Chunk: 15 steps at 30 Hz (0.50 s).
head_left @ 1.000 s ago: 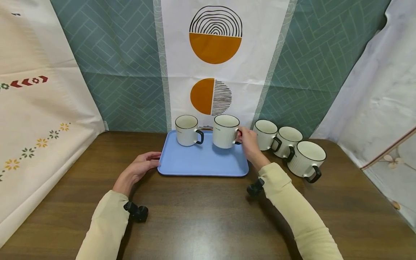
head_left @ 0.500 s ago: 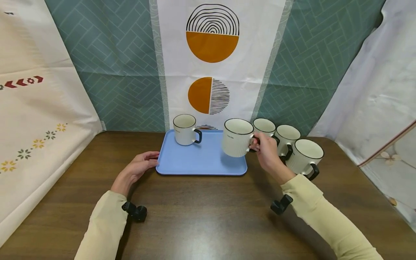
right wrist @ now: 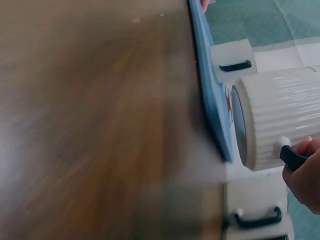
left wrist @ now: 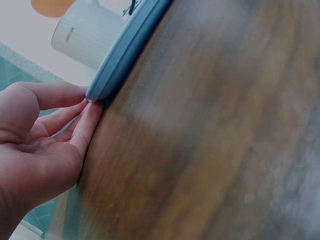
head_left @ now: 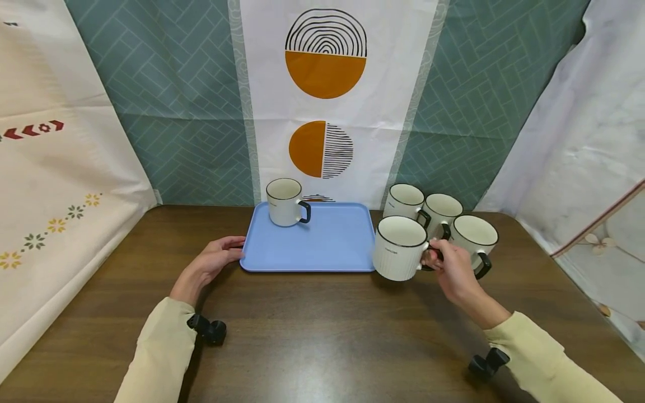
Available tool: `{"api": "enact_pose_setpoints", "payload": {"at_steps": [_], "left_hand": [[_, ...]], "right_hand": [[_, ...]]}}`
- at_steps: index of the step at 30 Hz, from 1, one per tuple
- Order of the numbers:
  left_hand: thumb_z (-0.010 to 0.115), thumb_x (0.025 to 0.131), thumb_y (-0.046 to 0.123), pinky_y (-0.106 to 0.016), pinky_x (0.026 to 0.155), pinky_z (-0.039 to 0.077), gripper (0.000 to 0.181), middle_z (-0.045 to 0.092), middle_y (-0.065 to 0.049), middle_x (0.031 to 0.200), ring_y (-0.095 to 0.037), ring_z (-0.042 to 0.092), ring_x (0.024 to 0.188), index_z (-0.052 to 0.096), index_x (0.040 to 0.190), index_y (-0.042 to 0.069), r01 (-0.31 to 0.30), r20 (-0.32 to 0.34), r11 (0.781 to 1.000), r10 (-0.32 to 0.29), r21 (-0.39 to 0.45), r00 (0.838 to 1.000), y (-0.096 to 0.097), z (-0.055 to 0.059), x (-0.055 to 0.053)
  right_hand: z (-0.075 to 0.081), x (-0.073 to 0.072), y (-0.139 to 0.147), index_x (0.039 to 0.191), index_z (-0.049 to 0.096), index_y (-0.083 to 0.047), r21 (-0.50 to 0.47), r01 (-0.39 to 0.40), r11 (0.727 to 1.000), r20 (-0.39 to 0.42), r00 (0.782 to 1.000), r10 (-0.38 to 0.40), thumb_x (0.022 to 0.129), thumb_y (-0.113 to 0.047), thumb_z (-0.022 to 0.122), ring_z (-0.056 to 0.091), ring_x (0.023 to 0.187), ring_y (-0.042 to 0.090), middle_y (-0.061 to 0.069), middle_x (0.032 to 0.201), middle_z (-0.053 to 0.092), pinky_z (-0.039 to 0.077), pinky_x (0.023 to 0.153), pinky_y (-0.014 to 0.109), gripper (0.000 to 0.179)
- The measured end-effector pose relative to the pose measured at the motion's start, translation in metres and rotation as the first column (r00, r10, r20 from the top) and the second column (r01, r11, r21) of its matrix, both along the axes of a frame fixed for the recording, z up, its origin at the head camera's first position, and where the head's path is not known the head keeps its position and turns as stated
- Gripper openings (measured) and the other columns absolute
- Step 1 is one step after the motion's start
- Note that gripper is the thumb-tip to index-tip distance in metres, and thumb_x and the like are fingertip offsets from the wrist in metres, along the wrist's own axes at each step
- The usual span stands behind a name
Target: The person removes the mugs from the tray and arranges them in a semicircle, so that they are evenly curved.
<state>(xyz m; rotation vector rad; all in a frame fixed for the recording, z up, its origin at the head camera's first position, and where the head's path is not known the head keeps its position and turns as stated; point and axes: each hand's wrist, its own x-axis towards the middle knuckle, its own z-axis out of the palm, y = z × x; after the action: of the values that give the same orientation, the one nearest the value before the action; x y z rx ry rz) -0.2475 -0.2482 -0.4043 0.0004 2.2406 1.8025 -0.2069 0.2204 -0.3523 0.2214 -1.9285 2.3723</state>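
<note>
In the head view, my right hand point(head_left: 450, 268) grips the black handle of a white ribbed mug point(head_left: 398, 257) with a dark rim. This mug hangs upright, off the tray's front right corner. A blue tray point(head_left: 327, 240) lies on the table, with another white mug point(head_left: 283, 204) standing at its back left. My left hand point(head_left: 214, 263) is at the tray's left edge. In the left wrist view, its fingertips point(left wrist: 92, 112) pinch the tray's rim. The right wrist view shows the held mug point(right wrist: 280, 120) and the fingers around its handle.
Three more white mugs stand together right of the tray: a back left one point(head_left: 405, 201), a middle one point(head_left: 442, 210) and a front right one point(head_left: 473, 235). The brown wooden table point(head_left: 312, 330) meets a green and white cloth point(head_left: 191, 162) at its back.
My right hand has carried the gripped mug from above the tray rightward and toward me, off its right side. The left hand and the tray stay in place.
</note>
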Motion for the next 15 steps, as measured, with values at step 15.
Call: {"api": "enact_pose_setpoints", "payload": {"at_steps": [15], "left_hand": [[0.050,0.097,0.001,-0.044,0.109,0.032,0.057,0.028,-0.030,0.147,-0.039,0.035,0.131,0.024,0.147,-0.010,0.018,-0.006,1.000,-0.018,0.010,1.000,0.001,-0.001,0.000]], "right_hand": [[-0.021,0.027,0.062,0.062,0.039,-0.004,-0.037,-0.050,0.998,-0.050,0.998,0.048,0.100,0.001,0.029,0.019,0.056,0.023,0.008,0.059,0.018,0.040,0.063,0.027,0.040]]}}
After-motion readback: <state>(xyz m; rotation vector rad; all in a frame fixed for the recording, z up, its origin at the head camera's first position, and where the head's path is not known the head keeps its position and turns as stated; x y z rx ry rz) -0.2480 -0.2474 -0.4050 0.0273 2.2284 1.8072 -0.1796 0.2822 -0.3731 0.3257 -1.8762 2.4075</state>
